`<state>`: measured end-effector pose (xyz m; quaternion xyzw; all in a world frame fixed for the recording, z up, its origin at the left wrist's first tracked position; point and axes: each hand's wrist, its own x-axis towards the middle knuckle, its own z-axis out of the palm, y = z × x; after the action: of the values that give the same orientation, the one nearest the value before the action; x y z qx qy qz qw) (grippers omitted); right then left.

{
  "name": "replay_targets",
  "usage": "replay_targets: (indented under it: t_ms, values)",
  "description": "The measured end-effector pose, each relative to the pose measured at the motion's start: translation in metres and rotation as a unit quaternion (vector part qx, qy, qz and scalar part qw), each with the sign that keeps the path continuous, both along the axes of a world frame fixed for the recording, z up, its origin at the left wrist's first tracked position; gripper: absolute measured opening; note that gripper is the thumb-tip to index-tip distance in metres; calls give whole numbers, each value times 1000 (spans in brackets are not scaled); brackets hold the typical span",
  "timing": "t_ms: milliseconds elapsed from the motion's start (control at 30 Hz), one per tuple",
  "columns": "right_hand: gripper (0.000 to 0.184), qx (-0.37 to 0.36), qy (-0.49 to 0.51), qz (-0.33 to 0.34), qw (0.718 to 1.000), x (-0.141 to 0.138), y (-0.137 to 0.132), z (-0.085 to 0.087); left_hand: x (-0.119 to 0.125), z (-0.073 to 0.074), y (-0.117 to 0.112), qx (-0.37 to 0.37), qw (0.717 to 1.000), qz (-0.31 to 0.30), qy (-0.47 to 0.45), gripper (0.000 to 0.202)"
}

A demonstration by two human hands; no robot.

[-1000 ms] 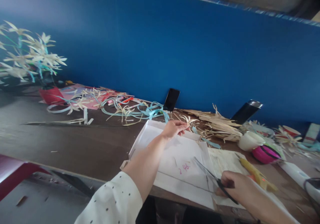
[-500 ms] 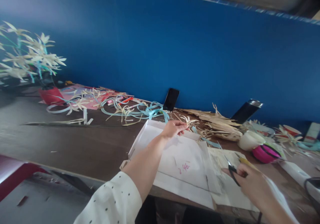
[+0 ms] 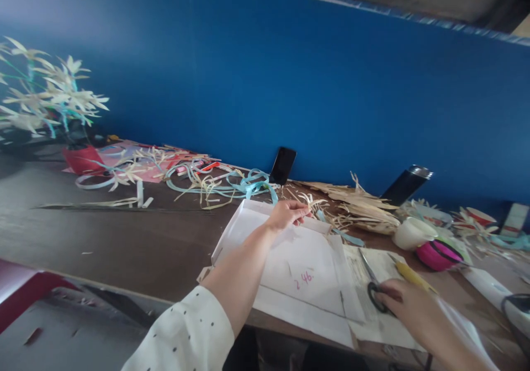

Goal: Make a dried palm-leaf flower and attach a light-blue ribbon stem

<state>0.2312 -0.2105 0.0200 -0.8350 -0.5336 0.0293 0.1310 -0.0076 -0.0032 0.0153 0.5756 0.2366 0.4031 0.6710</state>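
My left hand (image 3: 289,214) pinches a small pale flower of thin dried strips (image 3: 311,201) above the far edge of an open white box (image 3: 285,260). Its petals spread out past the fingertips. My right hand (image 3: 414,307) is closed at the handle loops of a pair of scissors (image 3: 370,271). The blades point away, over a cream paper sheet (image 3: 383,327). Just beyond that hand lies a yellow-handled tool (image 3: 412,276), its thin tip towards the scissors.
Dried husks (image 3: 351,200) and a leaning black flask (image 3: 408,184) stand by the blue wall. A white cup (image 3: 413,233) and pink pouch (image 3: 438,255) sit right. A phone (image 3: 283,165), light-blue ribbon (image 3: 248,183) and red pot of pale flowers (image 3: 84,160) are further left.
My right hand has lowered the scissors towards the paper, and their blades now show at full length. My left hand keeps the flower in nearly the same place.
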Motion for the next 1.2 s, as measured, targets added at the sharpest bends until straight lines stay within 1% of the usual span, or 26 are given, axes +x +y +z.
replay_targets:
  t_ms: [33,67,100,167,233,267,300,367,400,467,500,567,633,700,767,867,933,1067,1200]
  values:
    - [19,-5,11,2,1000,-5,1,6,0,-1,0,1,1000,0,-1,37]
    - [22,7,23,-2,1000,-10,3,13,0,-1,0,2,1000,-1,-2,37]
    - [25,42,33,-12,998,-17,6,20,1,-1,0,2,1000,-1,-2,37]
    - [30,122,55,-1,991,-35,15,35,1,0,0,-2,1000,8,-1,35]
    - [32,186,92,-9,978,-58,31,48,1,2,-1,-11,1000,24,0,34]
    - [33,218,126,-4,968,-71,41,52,1,3,-1,-16,999,34,-1,34]
    - [35,248,178,4,952,-84,53,55,0,4,-2,-19,999,45,-2,34]
    - [39,318,286,-2,904,-107,81,54,0,5,-1,-14,997,71,-2,33]
    - [40,324,339,-2,883,-117,97,51,0,4,0,-6,996,84,0,32]
    - [41,357,412,-26,838,-130,127,40,1,2,3,13,994,109,-1,31]
    - [40,356,435,-33,827,-135,141,34,2,-1,6,18,993,118,-8,31]
    - [37,361,432,-38,825,-138,163,21,5,-6,11,25,991,124,-35,32]
    - [35,368,422,-38,827,-139,175,8,7,-11,15,25,990,128,-47,30]
    - [36,373,415,-34,829,-138,179,-1,8,-14,17,31,989,137,-50,27]
    - [37,376,402,-17,835,-138,176,-7,8,-14,16,38,987,146,-48,26]
    - [39,381,368,13,848,-138,167,-10,8,-12,13,33,987,151,-46,24]
    - [41,380,353,25,855,-137,163,-9,9,-12,12,27,986,156,-49,28]
    - [40,374,339,25,863,-134,161,-7,11,-16,13,15,988,147,-54,34]
    - [34,368,342,26,864,-131,163,-9,12,-18,14,34,989,135,-42,36]
